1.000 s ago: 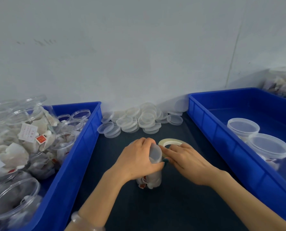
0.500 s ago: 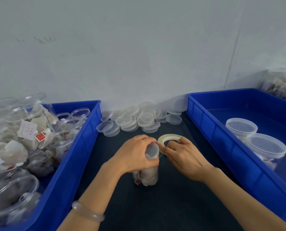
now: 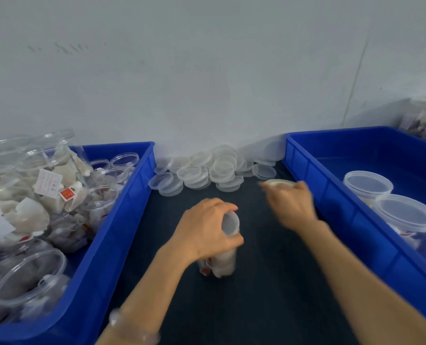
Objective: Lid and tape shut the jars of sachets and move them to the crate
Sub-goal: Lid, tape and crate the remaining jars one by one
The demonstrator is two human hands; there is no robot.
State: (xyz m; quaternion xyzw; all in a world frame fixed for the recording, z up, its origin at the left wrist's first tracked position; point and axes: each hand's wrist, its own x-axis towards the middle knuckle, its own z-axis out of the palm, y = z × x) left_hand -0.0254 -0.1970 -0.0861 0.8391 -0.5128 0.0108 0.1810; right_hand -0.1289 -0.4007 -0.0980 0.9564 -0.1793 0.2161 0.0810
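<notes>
A clear jar of sachets stands on the dark table, its lid tilted toward the right. My left hand grips the jar's top, fingers and thumb curled round the lid. My right hand, blurred, is up and to the right of the jar and holds a pale tape roll at its fingertips. The blue crate on the right contains two lidded jars. The blue crate on the left is packed with open jars of sachets.
A heap of clear loose lids lies against the white wall between the two crates. More sachets sit at the far right behind the right crate. A bracelet is on my left wrist.
My right hand has left the jar's lid and moved up and to the right with the tape roll. My left hand keeps its grip on the jar.
</notes>
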